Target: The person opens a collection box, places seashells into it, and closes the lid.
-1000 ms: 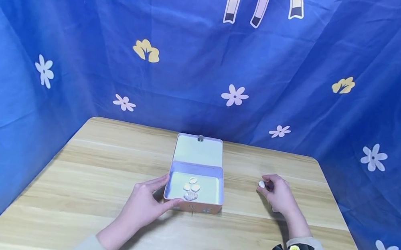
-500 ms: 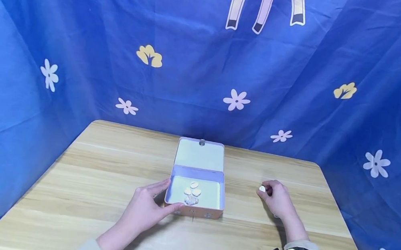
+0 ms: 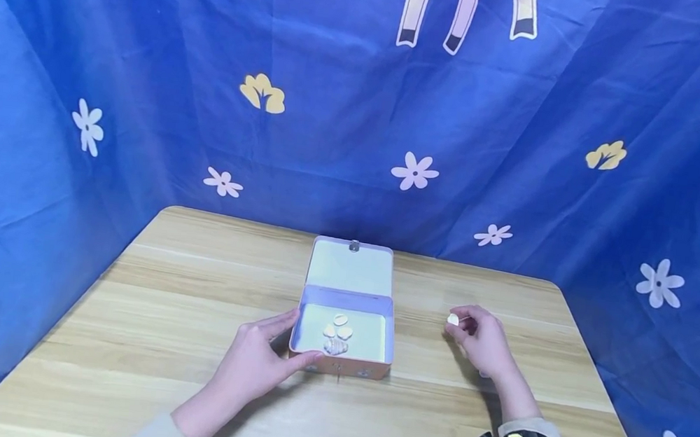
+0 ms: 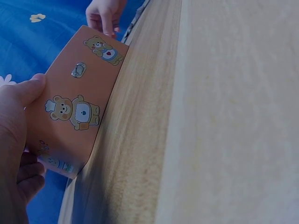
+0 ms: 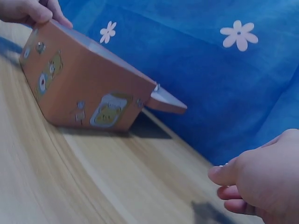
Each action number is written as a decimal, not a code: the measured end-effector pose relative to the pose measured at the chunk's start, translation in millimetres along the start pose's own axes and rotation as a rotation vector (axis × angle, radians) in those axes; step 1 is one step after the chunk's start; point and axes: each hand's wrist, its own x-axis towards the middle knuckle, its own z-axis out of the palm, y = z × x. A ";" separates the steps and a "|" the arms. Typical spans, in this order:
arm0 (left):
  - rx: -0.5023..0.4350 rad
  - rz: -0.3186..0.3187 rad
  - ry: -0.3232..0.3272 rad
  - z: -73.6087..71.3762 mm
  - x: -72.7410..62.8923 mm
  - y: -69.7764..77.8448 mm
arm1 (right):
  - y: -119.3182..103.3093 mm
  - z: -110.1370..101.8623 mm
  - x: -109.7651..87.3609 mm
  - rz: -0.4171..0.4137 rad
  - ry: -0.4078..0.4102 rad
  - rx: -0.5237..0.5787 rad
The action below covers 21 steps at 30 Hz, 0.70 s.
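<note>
A shell is pinched in the right hand, toward the worktop's right edge.
Toward the far edge, midway between its corners, the open box is gripped at its near left corner by the left hand. The held shell could be dropped if pinched too loosely; those inside could be jumbled if the box were tugged. Counted: one box; inside, three small shells and one ridged shell; one shell held.

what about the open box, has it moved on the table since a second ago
No, the box shows no visible shift either way against the far edge of the table in the head view.
</note>
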 end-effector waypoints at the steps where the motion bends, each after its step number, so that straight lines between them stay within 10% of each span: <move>1: 0.000 -0.001 0.000 0.1 0.0 -0.4 | -3.2 -0.7 0.4 0.004 -0.007 0.013; 21: 0.029 -0.003 0.001 1.4 0.1 -1.7 | -69.7 5.1 0.1 -0.166 -0.067 0.118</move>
